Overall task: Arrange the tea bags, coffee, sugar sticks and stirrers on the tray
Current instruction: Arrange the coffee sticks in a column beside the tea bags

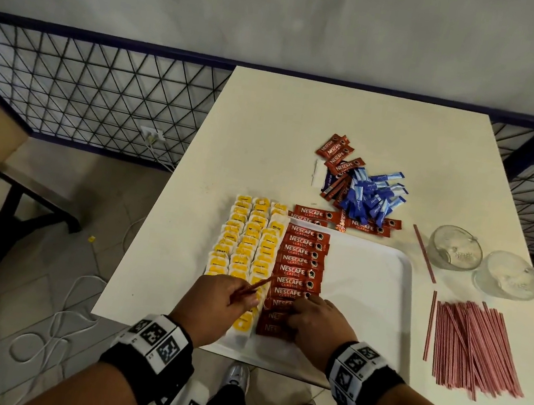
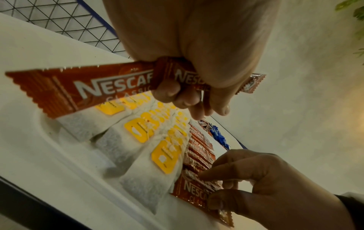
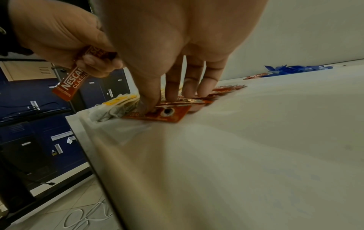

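Your head view is evenly lit and sharp at centre; the table [image 1: 270, 126] top is bright, the floor dim. Railing [image 1: 85, 85] lines bow toward the edges: wide-angle distortion. Your left wrist view has a warm yellow cast, the left hand [image 2: 189, 51] close and soft. Your right wrist view is dim, the right hand [image 3: 177, 51] out of focus, the tray [image 3: 246, 155] smeared with blur.
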A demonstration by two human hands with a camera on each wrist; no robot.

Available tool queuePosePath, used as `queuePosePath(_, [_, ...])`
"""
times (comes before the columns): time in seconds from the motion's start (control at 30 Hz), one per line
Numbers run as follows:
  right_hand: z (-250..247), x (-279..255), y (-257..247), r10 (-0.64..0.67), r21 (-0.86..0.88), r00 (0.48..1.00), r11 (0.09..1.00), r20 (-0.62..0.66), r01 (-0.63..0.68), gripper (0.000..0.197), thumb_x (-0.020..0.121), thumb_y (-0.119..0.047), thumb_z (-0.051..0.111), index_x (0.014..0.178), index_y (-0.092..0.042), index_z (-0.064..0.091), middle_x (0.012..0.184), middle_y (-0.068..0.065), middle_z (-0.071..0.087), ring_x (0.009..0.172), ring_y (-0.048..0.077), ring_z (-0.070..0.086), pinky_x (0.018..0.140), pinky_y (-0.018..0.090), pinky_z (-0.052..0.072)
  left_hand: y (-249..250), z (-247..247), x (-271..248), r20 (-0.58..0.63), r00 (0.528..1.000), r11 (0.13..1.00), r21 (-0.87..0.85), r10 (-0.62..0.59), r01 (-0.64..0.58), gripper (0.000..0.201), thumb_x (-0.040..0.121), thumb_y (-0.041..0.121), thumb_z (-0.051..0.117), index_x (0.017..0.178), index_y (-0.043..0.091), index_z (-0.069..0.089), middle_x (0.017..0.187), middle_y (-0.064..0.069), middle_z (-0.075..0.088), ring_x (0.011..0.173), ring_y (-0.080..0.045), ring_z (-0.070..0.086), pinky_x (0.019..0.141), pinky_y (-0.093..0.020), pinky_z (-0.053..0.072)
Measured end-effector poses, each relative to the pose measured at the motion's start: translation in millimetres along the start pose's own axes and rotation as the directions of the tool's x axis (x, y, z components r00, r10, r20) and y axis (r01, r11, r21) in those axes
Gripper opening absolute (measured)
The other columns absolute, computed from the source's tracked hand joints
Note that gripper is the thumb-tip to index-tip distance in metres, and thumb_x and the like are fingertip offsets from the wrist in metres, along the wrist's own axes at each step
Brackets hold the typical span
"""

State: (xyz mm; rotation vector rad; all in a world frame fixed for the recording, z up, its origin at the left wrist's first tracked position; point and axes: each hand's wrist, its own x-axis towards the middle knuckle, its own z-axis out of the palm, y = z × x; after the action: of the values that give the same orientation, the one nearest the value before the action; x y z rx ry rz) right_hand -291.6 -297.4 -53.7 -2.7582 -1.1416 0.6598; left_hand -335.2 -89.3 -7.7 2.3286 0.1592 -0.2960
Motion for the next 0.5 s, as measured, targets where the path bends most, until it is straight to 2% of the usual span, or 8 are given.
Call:
queuePosePath(0.03, [-1.1, -0.2, -0.5, -0.020, -0.003, 0.999, 1.000, -0.026, 0.020, 0.027, 0.092, -0.030, 0.050, 0.112, -0.026, 0.067, 0.115, -0.001, 0.059, 0.112, 0.023, 0.050, 0.098, 0.038, 0.042, 0.0, 0.2, 0.0, 0.000, 1.000, 1.000, 0.000, 0.002, -0.002, 0.021, 0.090, 0.035, 0.064, 0.098, 0.018, 0.074, 0.088, -0.001, 0.073, 0.084, -0.014, 0.066, 0.079, -0.031, 0.050])
queuePosePath(0.1, [-2.0, 1.4, -0.9, -0.051, -0.007, 0.991, 0.999, -0.121, 0.050, 0.020, 0.079, -0.028, 0.062, 0.096, -0.029, 0.073, 0.097, -0.002, 0.065, 0.094, 0.024, 0.060, 0.081, 0.042, 0.054, -1.1, 0.5, -0.2, -0.005, 1.000, 1.000, -0.005, 0.006, -0.006, 0.022, 0.089, 0.035, 0.064, 0.098, 0.018, 0.074, 0.088, -0.001, 0.073, 0.084, -0.014, 0.066, 0.079, -0.031, 0.050])
queuePosePath(0.13, [-1.8, 1.9, -2.4, -0.054, -0.005, 0.992, 0.999, -0.117, 0.054, 0.020, 0.078, -0.026, 0.064, 0.095, -0.028, 0.074, 0.096, -0.001, 0.065, 0.091, 0.025, 0.061, 0.079, 0.043, 0.055, -2.0, 0.7, -0.3, -0.008, 1.000, 1.000, -0.010, 0.007, -0.007, 0.022, 0.089, 0.036, 0.065, 0.098, 0.018, 0.074, 0.088, -0.001, 0.073, 0.084, -0.014, 0.066, 0.079, -0.032, 0.051])
queuePosePath(0.2, [-0.5, 3.1, -5.1, -0.032, -0.005, 0.999, 0.999, -0.027, 0.032, 0.025, 0.088, -0.024, 0.056, 0.108, -0.022, 0.070, 0.109, 0.004, 0.062, 0.104, 0.028, 0.054, 0.094, 0.042, 0.047, -3.2, 1.0, -0.1, -0.003, 1.000, 1.000, -0.007, 0.007, -0.007, 0.023, 0.089, 0.037, 0.065, 0.098, 0.019, 0.074, 0.088, -0.001, 0.073, 0.083, -0.014, 0.066, 0.079, -0.032, 0.051])
queuePosePath(0.27, [1.2, 3.3, -5.4, -0.017, 0.011, 1.000, 1.000, -0.026, 0.017, 0.023, 0.089, -0.023, 0.056, 0.106, -0.021, 0.071, 0.107, 0.004, 0.061, 0.103, 0.028, 0.054, 0.094, 0.041, 0.047, -3.5, 0.7, -0.3, 0.004, 1.000, 1.000, -0.002, 0.003, -0.003, 0.022, 0.089, 0.038, 0.064, 0.098, 0.019, 0.073, 0.087, -0.001, 0.073, 0.082, -0.015, 0.067, 0.078, -0.033, 0.051])
queuePosePath(0.37, [2.8, 2.7, -3.8, 0.032, -0.016, 0.998, 0.999, -0.049, -0.033, 0.008, 0.067, -0.029, 0.074, 0.075, -0.029, 0.074, 0.086, -0.005, 0.064, 0.080, 0.022, 0.062, 0.068, 0.037, 0.058, -4.8, -0.5, -1.1, 0.016, 1.000, 0.999, -0.044, -0.009, 0.009, 0.019, 0.089, 0.038, 0.064, 0.095, 0.022, 0.073, 0.083, -0.003, 0.073, 0.075, -0.019, 0.069, 0.073, -0.032, 0.053])
queuePosePath(0.4, [5.0, 4.3, -2.5, 0.044, -0.019, 0.995, 0.999, -0.087, -0.045, 0.009, 0.066, -0.031, 0.073, 0.075, -0.031, 0.074, 0.090, -0.007, 0.064, 0.083, 0.022, 0.062, 0.070, 0.037, 0.058, -5.1, -0.9, -1.2, 0.021, 1.000, 0.999, -0.052, -0.010, 0.011, 0.017, 0.089, 0.037, 0.064, 0.093, 0.023, 0.072, 0.083, -0.003, 0.073, 0.074, -0.020, 0.070, 0.071, -0.032, 0.053])
queuePosePath(0.5, [1.4, 5.1, -4.2, 0.044, -0.007, 0.999, 0.999, 0.001, -0.044, 0.025, 0.088, -0.029, 0.053, 0.106, -0.026, 0.070, 0.125, -0.001, 0.053, 0.117, 0.027, 0.045, 0.098, 0.042, 0.043, -4.8, -1.9, -2.3, 0.028, 1.000, 0.998, -0.053, -0.014, 0.016, 0.014, 0.089, 0.037, 0.064, 0.092, 0.026, 0.072, 0.082, -0.002, 0.073, 0.072, -0.020, 0.070, 0.069, -0.029, 0.053])
